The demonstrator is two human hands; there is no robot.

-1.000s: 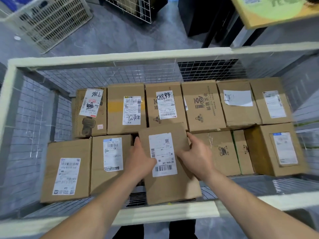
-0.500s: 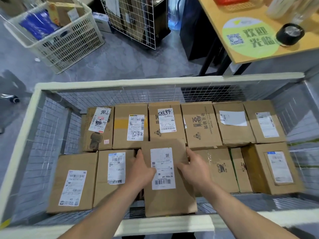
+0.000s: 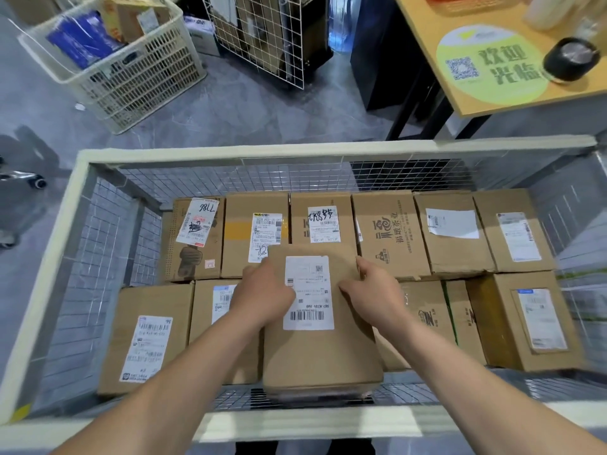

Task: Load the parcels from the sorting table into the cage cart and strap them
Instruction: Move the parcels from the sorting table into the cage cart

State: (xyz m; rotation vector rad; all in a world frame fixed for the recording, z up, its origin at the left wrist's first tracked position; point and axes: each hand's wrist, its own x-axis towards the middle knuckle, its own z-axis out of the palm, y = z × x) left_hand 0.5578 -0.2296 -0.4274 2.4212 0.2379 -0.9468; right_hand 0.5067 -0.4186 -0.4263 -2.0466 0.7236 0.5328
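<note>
- the held parcel (image 3: 323, 356), a brown carton with a white label (image 3: 308, 292) on its top face, is in the lower centre of the frame, inside the cage cart (image 3: 253, 153), in the front row of cartons.
- the left hand (image 3: 264, 293) grips its left edge near the far corner: the thumb lies on the top face beside the label, and the other fingers curl over the edge, mostly hidden.
- the right hand (image 3: 374, 298) grips the right edge: the thumb points at the label, the forefinger lies at the far right corner, and the other fingers go down the side, out of sight.
- i cannot tell if the parcel's bottom touches the cart floor.
- the back row (image 3: 391, 231) has six cartons side by side along the far mesh wall.
- two cartons (image 3: 147, 336) stand left of the held parcel, and more cartons (image 3: 538, 320) stand right of it.
- in the upper left of the frame a cream plastic basket (image 3: 138, 83) stands on the grey floor.
- in the upper right a wooden table (image 3: 476, 96) carries a round green sticker (image 3: 489, 60) and a black round container (image 3: 570, 59).
</note>
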